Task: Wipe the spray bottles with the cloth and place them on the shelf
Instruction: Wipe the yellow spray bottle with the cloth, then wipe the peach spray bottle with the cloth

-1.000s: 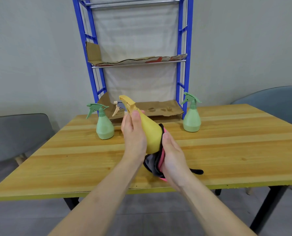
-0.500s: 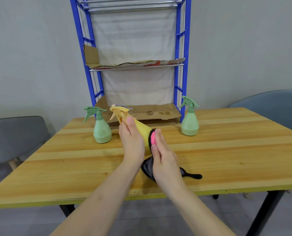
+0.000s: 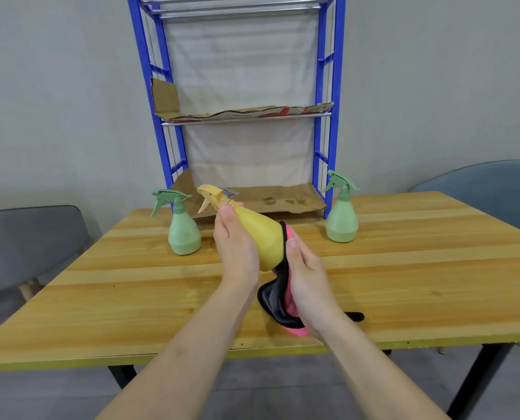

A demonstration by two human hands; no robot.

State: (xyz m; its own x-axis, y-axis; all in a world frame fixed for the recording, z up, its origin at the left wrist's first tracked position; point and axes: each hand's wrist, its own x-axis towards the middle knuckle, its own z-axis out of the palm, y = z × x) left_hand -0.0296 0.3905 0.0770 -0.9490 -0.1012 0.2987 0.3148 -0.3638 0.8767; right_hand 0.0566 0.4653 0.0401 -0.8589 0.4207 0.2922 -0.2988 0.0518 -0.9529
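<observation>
My left hand (image 3: 237, 247) grips the yellow bottle (image 3: 261, 234) round its upper body, thumb lying along the side up toward the neck. I hold it off the worktop (image 3: 404, 283), in front of the shelf (image 3: 333, 116), tilted so that the spray head points up toward the shelf's left post and the base comes down toward me.

My right hand (image 3: 308, 277) holds the cloth (image 3: 275, 301), black with pink on its other face, and presses it against the bottle's lower right side. The cloth lies between my palm and the bottle, my thumb rests on its upper edge, and the rest hangs below the base. A black end of it shows past my wrist, low over the worktop. My fingers are hidden behind the cloth.

The left green bottle (image 3: 183, 234) stands upright on the worktop just in front of the shelf's left post, close to my left hand but apart from it. The right green bottle (image 3: 342, 222) stands upright beside the shelf's right post. Stained cardboard (image 3: 276, 198) lines the shelf's bottom level, and another sheet lies on the level above. A grey chair (image 3: 25, 237) sits left of the shelf and a blue chair (image 3: 479, 192) right of it.
</observation>
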